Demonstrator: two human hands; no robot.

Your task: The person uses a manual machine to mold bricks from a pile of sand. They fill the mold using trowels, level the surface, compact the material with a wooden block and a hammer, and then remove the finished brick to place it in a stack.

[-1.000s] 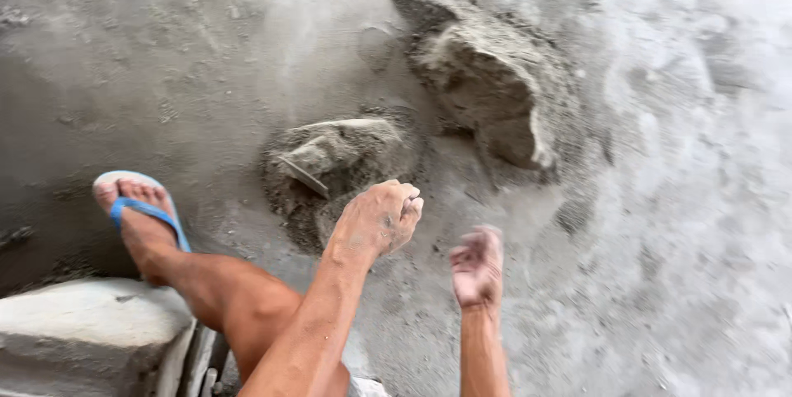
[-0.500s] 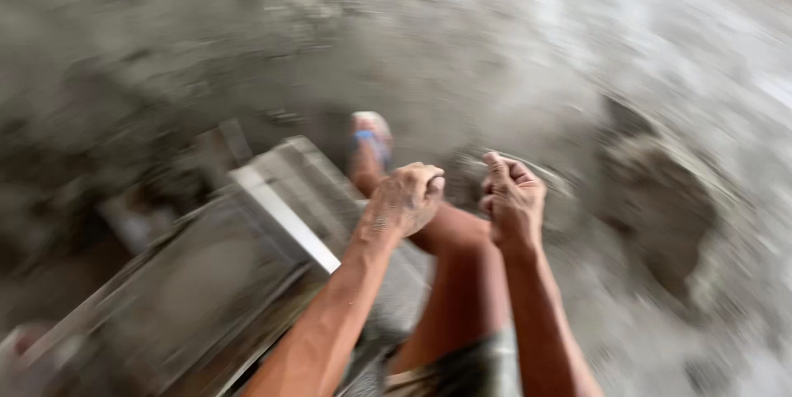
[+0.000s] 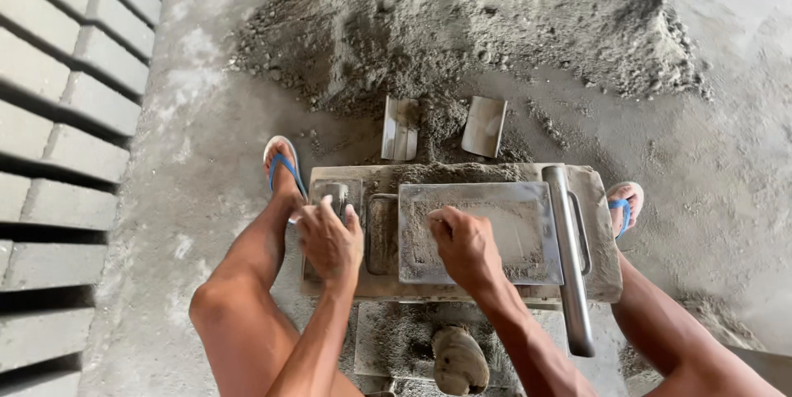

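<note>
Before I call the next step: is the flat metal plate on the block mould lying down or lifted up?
Down. The metal plate lies flat on the mould, the right hand resting on it.

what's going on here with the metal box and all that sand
A person sits astride a metal block mould on the ground. The right hand presses on the mould's flat metal lid; the left hand rests at its left end. A metal handle bar runs along the right side. Two scoops lie by the grey sand pile, and finished blocks are lined up to the left.
</note>
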